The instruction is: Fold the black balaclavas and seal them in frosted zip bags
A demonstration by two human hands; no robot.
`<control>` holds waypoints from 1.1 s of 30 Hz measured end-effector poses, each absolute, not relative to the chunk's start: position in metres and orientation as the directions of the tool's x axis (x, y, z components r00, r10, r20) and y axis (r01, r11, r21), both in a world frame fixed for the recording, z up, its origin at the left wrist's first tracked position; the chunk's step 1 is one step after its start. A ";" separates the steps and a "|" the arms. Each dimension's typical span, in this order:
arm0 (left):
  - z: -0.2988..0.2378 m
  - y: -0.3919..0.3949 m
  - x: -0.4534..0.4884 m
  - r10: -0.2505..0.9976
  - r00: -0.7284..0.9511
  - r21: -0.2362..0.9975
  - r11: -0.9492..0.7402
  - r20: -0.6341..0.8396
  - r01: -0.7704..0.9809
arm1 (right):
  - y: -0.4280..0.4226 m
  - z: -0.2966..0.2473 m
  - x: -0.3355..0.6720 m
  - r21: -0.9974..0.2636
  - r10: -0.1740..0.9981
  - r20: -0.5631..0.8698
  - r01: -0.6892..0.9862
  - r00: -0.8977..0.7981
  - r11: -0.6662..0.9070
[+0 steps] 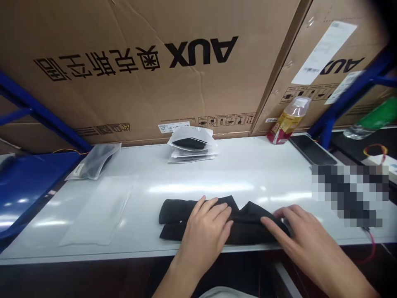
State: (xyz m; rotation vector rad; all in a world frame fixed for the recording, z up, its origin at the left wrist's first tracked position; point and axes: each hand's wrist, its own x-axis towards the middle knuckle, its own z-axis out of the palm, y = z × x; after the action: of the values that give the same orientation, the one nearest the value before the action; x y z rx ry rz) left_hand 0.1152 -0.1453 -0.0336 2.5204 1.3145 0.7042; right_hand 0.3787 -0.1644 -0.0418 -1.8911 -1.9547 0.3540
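Note:
A black folded cloth item [173,219], perhaps socks, lies near the front edge of the white table [248,174]. My left hand [206,231] rests flat on its middle, fingers stretched out and slightly apart. Over the cloth's right end lies my right hand [297,236], fingers extended and pressing down. Neither hand grips anything.
Clear plastic bags [99,207] lie flat at the left. A bagged dark item [93,163] sits further back left, and a stack of bagged items [192,147] is at the back centre. A yellow bottle [287,122], a phone [312,150] and large cardboard boxes [155,62] stand behind.

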 end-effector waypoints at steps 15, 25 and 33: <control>-0.024 -0.115 0.174 0.944 0.238 0.342 -0.307 0.230 0.888 | -0.139 -0.024 0.320 -0.887 0.958 0.259 0.423 0.126 0.185; -0.043 -0.141 0.077 0.891 0.416 0.131 -0.441 0.179 0.888 | -0.154 -0.074 0.248 -0.313 0.863 0.469 0.878 -0.190 0.363; -0.035 -0.145 0.078 0.759 0.573 0.141 -0.632 0.310 0.762 | -0.150 -0.025 0.270 -0.738 0.942 -0.034 0.644 -0.333 0.201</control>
State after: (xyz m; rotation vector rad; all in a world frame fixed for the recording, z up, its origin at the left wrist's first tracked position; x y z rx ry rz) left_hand 0.0777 -0.1453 -0.0352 2.7928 1.3500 0.5446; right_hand 0.2700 -0.1502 -0.0252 -1.4764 -2.0547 0.9349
